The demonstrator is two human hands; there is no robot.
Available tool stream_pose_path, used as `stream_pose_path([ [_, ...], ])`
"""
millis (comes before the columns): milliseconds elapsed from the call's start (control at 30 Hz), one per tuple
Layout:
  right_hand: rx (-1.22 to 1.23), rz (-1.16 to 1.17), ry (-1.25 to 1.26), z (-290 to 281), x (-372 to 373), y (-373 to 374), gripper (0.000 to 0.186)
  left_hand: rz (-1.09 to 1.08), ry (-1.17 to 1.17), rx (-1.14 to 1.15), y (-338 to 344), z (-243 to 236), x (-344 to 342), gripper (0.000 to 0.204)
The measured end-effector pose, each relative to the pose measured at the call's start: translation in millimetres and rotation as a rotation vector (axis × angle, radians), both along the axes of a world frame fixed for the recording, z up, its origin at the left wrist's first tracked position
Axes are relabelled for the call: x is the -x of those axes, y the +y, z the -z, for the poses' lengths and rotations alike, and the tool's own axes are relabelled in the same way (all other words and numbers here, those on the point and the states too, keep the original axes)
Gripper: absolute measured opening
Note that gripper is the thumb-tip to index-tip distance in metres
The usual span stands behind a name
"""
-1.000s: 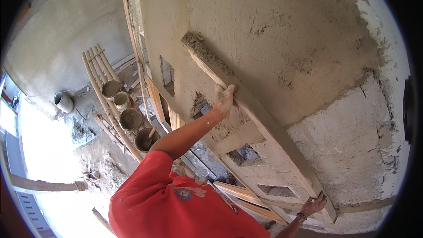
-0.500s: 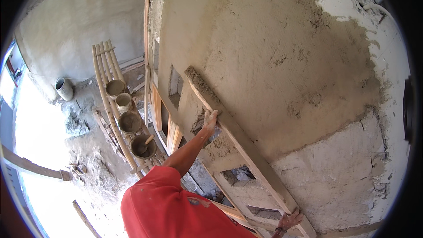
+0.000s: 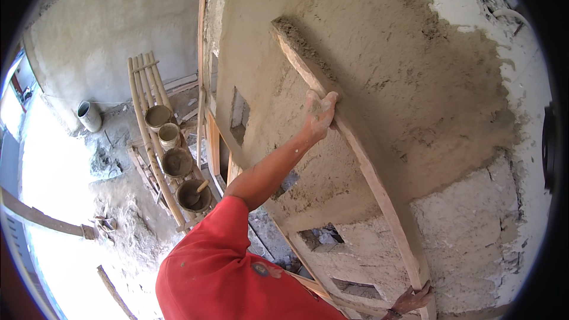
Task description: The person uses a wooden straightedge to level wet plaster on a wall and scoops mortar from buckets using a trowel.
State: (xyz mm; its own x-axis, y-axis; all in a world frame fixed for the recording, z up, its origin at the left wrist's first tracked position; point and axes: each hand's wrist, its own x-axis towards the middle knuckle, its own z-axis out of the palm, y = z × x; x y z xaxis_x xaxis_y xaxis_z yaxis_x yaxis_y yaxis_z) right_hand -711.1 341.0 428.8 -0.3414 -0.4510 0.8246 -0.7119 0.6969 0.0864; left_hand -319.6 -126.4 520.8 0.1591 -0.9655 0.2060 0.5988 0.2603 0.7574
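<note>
A long wooden board (image 3: 370, 172) lies on the freshly plastered wall (image 3: 355, 47), with wet mortar piled along its upper end. My left hand (image 3: 320, 112), pale with plaster, grips the board's left edge below that end, its arm stretched out from my red sleeve. My right hand (image 3: 412, 297), with a band at the wrist, grips the board near its lower end at the bottom right. Square recesses (image 3: 317, 237) open in the wall left of the board, and bare, rough surface (image 3: 462, 219) shows on its right.
On the left, a bamboo platform (image 3: 142, 89) carries several buckets (image 3: 158, 117) of mortar, one with a tool handle in it. A pipe or pail (image 3: 90, 117) stands behind it near another wall (image 3: 112, 24). Wooden frames (image 3: 213, 142) run along the opening; debris (image 3: 124, 219) covers the floor.
The board and my left hand dropped lower in view, then rose; the board's mortar-laden upper end now reaches higher up the plaster than in both earlier frames. Both hands kept their grip.
</note>
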Motion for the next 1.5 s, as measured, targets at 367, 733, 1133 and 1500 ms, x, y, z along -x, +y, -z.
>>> stream_pose_path([
  [367, 0.106, -0.09, 0.078, -91, -17, -23, 0.052, 0.107, -0.147, 0.163, -16, -161, -8, 0.052],
  [733, -0.107, -0.098, 0.055, -37, -18, -9, 0.064, 0.089, 0.055, -0.06, -24, 19, -5, 0.03],
  [1133, -0.059, -0.191, 0.013, -53, -32, -31, 0.073, 0.023, -0.131, 0.014, -31, -84, -43, 0.035],
  [1500, -0.09, -0.086, 0.145, -52, -22, -17, 0.071, 0.046, -0.024, -0.052, -23, -11, -20, 0.037],
])
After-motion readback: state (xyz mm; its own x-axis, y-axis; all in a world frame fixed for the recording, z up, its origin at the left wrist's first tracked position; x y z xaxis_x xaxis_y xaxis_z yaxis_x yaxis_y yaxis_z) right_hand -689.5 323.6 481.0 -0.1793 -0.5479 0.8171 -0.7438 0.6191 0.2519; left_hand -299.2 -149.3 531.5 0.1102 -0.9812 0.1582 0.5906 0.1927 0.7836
